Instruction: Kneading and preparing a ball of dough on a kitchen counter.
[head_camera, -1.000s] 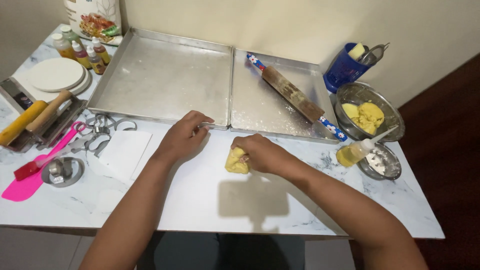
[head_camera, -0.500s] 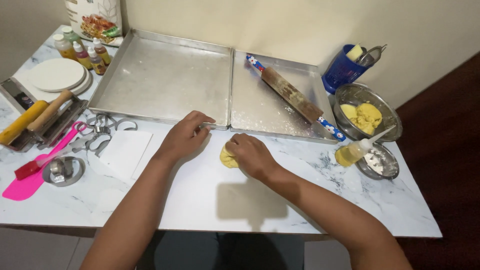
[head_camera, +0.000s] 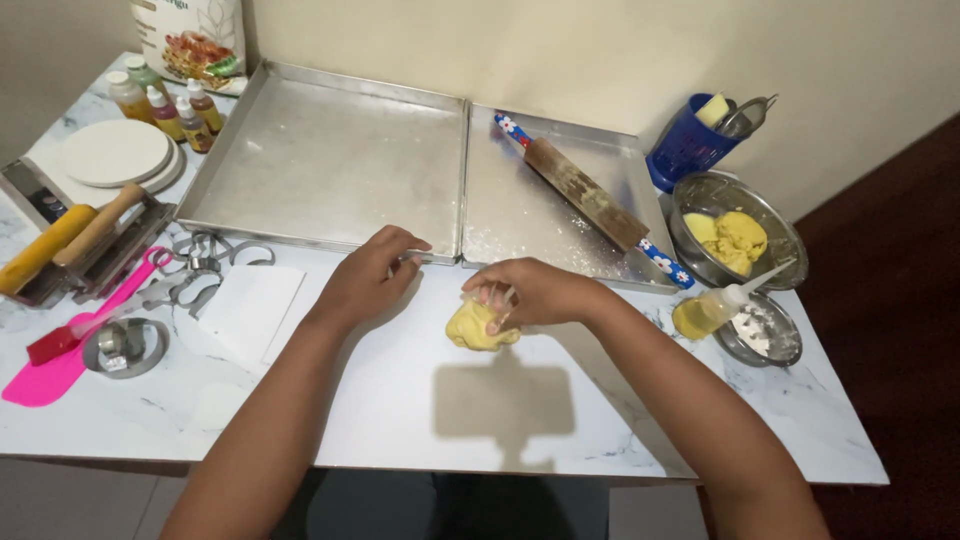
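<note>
White marbled worktop (head_camera: 420, 420) against a beige wall. Left hand (head_camera: 365, 280) rests curled at the metal trays' (head_camera: 330, 160) edge, fingers together. Right hand (head_camera: 535, 292) pinches a soft, lumpy yellow dough (head_camera: 475, 328) at centre. Steel bowl (head_camera: 735, 235) far right.

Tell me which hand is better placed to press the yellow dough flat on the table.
Right, probably. The right hand already grips the yellow dough from above. The left hand rests beside it on the table, apart from the dough.

Two metal trays (head_camera: 330, 180), rolling pin (head_camera: 585, 195) in right one; pink spatula (head_camera: 60, 350); dough bowl (head_camera: 700, 195).
</note>
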